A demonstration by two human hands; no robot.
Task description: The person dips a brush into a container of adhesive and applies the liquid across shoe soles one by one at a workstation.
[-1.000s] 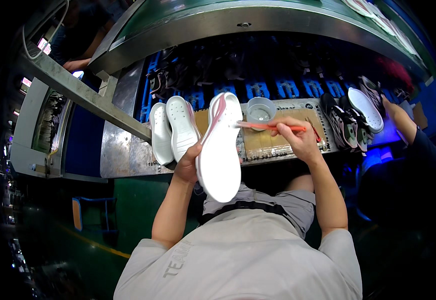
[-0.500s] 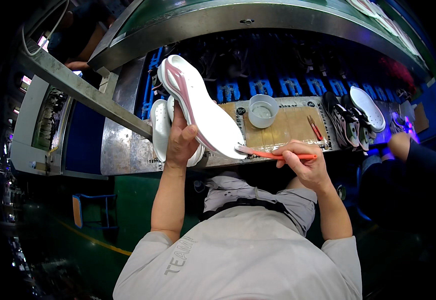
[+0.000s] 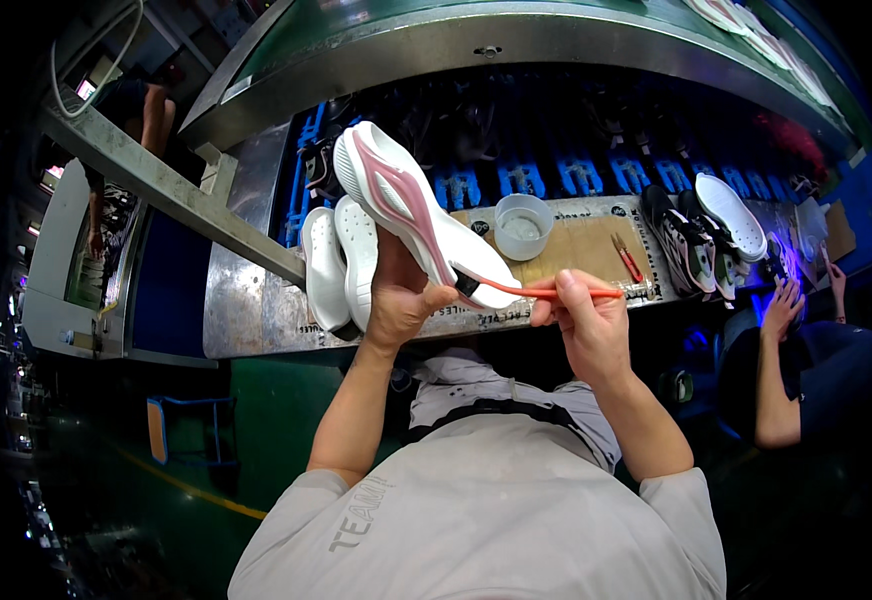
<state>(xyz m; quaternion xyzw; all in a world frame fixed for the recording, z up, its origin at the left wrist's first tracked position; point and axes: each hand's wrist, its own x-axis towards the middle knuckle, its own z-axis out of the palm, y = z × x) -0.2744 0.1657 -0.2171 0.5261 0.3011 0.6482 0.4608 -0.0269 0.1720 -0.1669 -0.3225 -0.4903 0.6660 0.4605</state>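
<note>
While the left hand (image 3: 396,295) grips a white shoe sole (image 3: 421,220) with a pink inner channel, tilted toward eleven o'clock above the metal workbench (image 3: 246,300), the right hand (image 3: 581,320) pinches an orange-handled brush (image 3: 536,291) whose bristles touch the sole's near end. A small white cup (image 3: 522,226) sits at one o'clock from the brush; two white soles (image 3: 341,265) lie at nine o'clock.

Dim room. Grey metal counter (image 3: 256,300) in front. Long curved machine with green top (image 3: 376,30) behind it. Blue racks (image 3: 576,175) underneath. Dark green floor (image 3: 206,440), yellow line (image 3: 191,488).
</note>
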